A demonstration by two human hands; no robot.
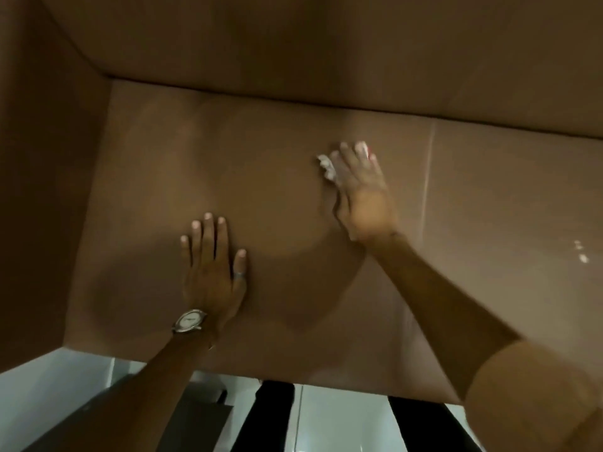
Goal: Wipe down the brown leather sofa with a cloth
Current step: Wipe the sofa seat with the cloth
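Observation:
The brown leather sofa (261, 164) fills most of the view, its seat cushion below me and the backrest beyond. My left hand (212, 265) lies flat on the seat with straight, spread fingers; a watch sits on its wrist. My right hand (359, 181), blurred by motion, presses a small white cloth (326, 166) against the seat further back. Only the cloth's edge shows past my fingers; most of it is hidden under the palm.
The sofa's left armrest (42, 190) rises at the left. A seam (427, 177) divides this seat cushion from another one on the right. Below the sofa's front edge are pale glossy floor tiles (339, 419) and my dark trouser legs (270, 415).

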